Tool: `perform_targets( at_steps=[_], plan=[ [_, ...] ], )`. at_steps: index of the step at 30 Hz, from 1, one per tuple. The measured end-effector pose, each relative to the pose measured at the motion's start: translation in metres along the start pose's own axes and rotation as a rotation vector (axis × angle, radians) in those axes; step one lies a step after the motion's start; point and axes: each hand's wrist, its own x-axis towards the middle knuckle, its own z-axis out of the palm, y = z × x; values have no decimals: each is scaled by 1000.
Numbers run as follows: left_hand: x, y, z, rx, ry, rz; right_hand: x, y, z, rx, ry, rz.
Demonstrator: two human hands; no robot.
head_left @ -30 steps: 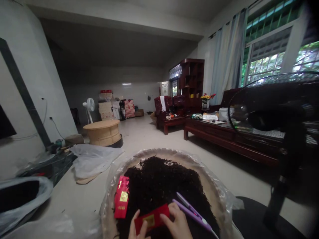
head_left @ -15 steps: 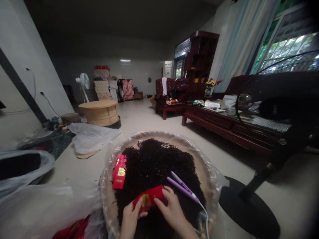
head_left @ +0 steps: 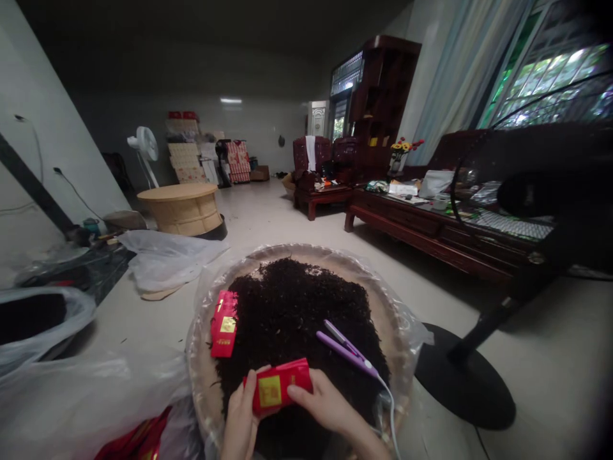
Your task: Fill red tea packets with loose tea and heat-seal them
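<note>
A red foil packet [head_left: 294, 374] with a gold panel is held between both hands, low over the basket. My left hand [head_left: 241, 414] grips its left end, thumb along the edge. At the opposite end, my right hand [head_left: 326, 404] is closed on the packet with the thumb on its front; the fingers behind are hidden. Beneath lies a dark heap of dried leaves, like loose tea [head_left: 297, 313], in a round plastic-lined basket [head_left: 400, 319]. To the right, a purple hair straightener [head_left: 347, 354] with a white cord rests on the heap. Red packets [head_left: 223, 345] lie at the basket's left side.
A black standing fan's base [head_left: 464, 377] stands right of the basket. On the left are a plastic bag [head_left: 96, 396] with red packets inside and a lined container [head_left: 71, 319] of dark material. A low wooden table [head_left: 421, 223] stands beyond at right.
The packet has turned more level, and its gold panel now faces me more fully. My left hand has shifted round its left end. The whole view has moved slightly.
</note>
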Motion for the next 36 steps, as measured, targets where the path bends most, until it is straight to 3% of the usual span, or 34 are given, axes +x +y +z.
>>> perform_targets(
  at_steps=[8,13,17,21,24,27,33,36],
  plan=[
    [8,6,-9,207,0,23,1,-6,-5,117,-114,29],
    [16,14,-18,339,30,230,1,-15,-11,-165,-135,39],
    [14,29,-11,628,-140,223,5,-15,-13,-402,-178,12],
    [12,51,-5,820,-366,145,10,-27,-15,-561,-312,-13],
    [13,57,-7,750,-566,-33,12,-40,-18,-674,-444,-57],
    [15,50,-10,588,-638,-187,14,-50,-19,-780,-534,-136],
    [22,17,-8,299,-620,-216,21,-51,-15,-921,-553,-245],
    [24,3,-1,244,-495,-198,26,-44,-12,-972,-448,-241]
  ],
)
